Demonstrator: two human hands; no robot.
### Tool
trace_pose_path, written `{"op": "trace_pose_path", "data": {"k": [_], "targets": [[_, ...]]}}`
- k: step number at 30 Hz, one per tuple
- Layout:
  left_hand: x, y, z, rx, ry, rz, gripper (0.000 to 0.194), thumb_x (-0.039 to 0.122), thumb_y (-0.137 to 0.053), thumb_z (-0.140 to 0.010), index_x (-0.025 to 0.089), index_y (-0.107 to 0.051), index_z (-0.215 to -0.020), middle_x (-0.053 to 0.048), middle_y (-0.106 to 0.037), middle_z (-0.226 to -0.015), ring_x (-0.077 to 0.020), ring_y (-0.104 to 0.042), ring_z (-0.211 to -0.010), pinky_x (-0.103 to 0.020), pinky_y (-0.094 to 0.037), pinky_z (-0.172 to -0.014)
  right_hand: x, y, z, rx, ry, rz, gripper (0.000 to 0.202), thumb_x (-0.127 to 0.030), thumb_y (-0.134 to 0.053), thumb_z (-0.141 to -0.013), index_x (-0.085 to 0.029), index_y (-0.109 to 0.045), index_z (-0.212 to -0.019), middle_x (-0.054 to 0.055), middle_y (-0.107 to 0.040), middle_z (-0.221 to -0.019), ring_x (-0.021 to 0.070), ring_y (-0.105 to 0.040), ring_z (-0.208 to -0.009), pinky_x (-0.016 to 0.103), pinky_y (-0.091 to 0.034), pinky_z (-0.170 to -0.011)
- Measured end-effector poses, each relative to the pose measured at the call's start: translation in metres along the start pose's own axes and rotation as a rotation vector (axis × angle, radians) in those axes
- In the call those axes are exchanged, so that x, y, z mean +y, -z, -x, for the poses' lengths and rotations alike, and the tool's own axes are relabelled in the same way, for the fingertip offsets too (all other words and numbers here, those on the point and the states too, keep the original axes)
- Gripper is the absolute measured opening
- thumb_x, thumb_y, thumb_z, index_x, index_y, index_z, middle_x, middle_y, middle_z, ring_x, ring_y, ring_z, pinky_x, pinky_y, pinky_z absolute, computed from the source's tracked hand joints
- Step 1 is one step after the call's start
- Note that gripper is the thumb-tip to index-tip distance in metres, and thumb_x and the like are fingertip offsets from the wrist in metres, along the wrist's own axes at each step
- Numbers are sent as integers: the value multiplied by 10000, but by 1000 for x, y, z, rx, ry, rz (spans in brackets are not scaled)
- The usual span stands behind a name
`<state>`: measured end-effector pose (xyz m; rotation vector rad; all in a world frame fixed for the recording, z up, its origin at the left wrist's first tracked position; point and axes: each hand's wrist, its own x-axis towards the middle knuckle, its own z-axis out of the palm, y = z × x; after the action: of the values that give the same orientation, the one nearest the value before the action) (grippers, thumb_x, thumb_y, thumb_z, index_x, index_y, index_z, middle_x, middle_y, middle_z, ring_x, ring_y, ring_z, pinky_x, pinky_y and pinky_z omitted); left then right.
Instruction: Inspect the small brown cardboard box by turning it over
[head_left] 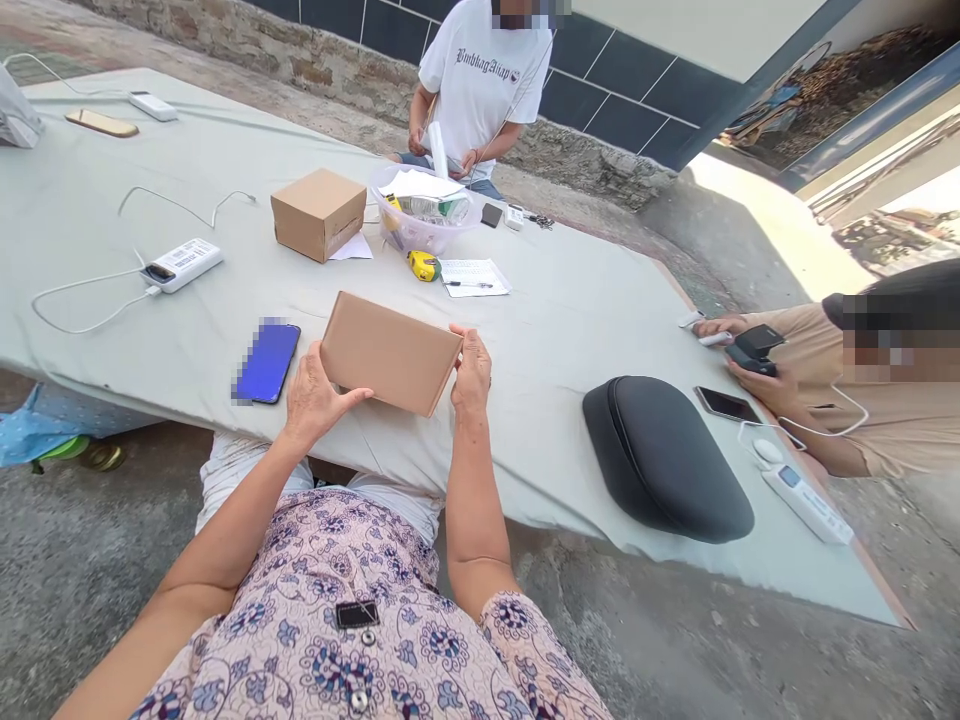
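Your floral shirt (360, 640) fills the near part of the view, and past it your two hands are apart, clamped on opposite ends of one brown cardboard box (391, 352). Your left hand (316, 396) has the left end, thumb along the near edge; your right hand (471, 370) grips the right end. You have the box tilted over the near side of the table, close to the edge of the pale tablecloth (540, 330); whether its underside touches the cloth, you cannot tell. Just left of your left hand lies one smartphone (268, 362) with a blue screen, so that side is tight. On your right, a broader stretch of cloth runs to one black case (667, 460) near the front edge. Beyond your box you have a second cardboard box (311, 210), one yellow tape measure (424, 266), one written sheet (491, 272) with one pen (469, 285) on it, and one plastic basket (420, 238) of mixed items. Farther left lies a white power bank (187, 264) with cables. Two co-workers sit around you: one in white (484, 80) opposite, one in beige (892, 425) at right.
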<state>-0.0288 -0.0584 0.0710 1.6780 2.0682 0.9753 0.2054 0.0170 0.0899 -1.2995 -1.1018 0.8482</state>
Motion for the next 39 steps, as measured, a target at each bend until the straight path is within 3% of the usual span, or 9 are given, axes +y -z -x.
{"op": "trace_pose_path", "data": {"k": [7, 12, 20, 24, 28, 32, 39], "targets": [[1, -2, 0, 18, -12, -3, 1143, 571, -879, -650, 130, -306, -1536, -261, -546, -1454, -433, -553, -1366, -512, -513, -1070, 13, 6, 11, -12, 33, -65, 624, -639, -530, -891, -243, -642, -1361, 94, -621, -1475, 233, -604, -1324, 398, -538, -1038], [4, -2, 0, 9, 0, -10, 1136, 552, -884, -653, 119, -317, -1537, -263, -547, -1459, -432, -552, -1369, -507, -521, -1064, 25, 12, 29, -53, 34, -41, 694, -623, -566, -879, -248, -565, -1464, 105, -564, -1555, 235, -555, -1415, 425, -530, -1092], [-2, -5, -1, 25, -34, 1, 1158, 610, -854, -665, 121, -299, -1556, -266, -533, -1476, -438, -532, -1384, -521, -497, -1090, 40, 27, 61, -158, -6, -71, 749, -614, -706, -793, -222, -613, -1424, 141, -614, -1505, 272, -624, -1328, 471, -543, -1087], [-1, -4, -1, 24, -36, -12, 1148, 600, -860, -665, 116, -310, -1548, -267, -532, -1474, -435, -540, -1377, -510, -508, -1079, 43, 35, 70, -263, -24, -42, 831, -605, -721, -791, -229, -524, -1506, 158, -599, -1515, 271, -669, -1228, 458, -592, -988], [0, -4, -1, 20, -30, -27, 1157, 603, -859, -667, 107, -300, -1550, -269, -540, -1463, -434, -548, -1369, -511, -511, -1077, 48, 40, 78, -340, -34, 17, 914, -549, -759, -777, -246, -422, -1570, 159, -552, -1557, 270, -659, -1246, 465, -581, -1004], [1, -4, -2, 14, -23, -28, 1154, 586, -863, -674, 98, -299, -1555, -274, -535, -1471, -434, -541, -1376, -509, -504, -1084, 58, 37, 84, -294, -28, 101, 890, -485, -758, -777, -255, -419, -1568, 152, -555, -1555, 262, -666, -1238, 486, -556, -1038], [-6, -1, -6, -5, -66, 71, 993, 570, -777, -780, 117, -351, -1554, -236, -557, -1467, -382, -556, -1360, -447, -527, -1038, 65, 23, 95, -75, -4, 46, 698, -514, -718, -802, -178, -607, -1403, 176, -676, -1407, 259, -709, -1151, 421, -601, -934]]}}
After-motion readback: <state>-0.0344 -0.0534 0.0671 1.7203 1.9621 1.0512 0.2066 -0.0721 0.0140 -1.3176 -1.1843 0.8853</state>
